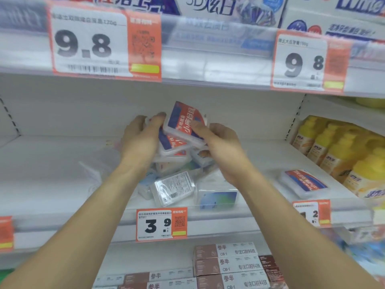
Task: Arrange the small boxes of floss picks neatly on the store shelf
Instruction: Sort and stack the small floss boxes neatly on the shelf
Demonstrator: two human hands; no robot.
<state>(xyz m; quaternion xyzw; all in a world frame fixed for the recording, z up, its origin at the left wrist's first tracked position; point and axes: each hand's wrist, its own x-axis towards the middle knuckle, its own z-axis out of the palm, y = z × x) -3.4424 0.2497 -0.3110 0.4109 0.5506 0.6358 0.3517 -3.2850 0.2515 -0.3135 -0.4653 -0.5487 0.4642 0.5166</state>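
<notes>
Several small clear floss pick boxes with red and blue labels lie in a loose heap (177, 180) on the white middle shelf (52, 180). My right hand (216, 147) pinches one red-and-blue box (185, 122) and holds it tilted above the heap. My left hand (139, 138) grips a stack of similar boxes (173, 147) just beneath it, thumb on top. One more floss box (304, 182) lies flat by itself at the right of the shelf.
Yellow bottles (341, 155) stand in rows at the shelf's right end. A 3.9 price tag (161, 224) hangs on the shelf edge. Toothpaste cartons fill the shelf above, brown and white boxes (227, 263) the one below.
</notes>
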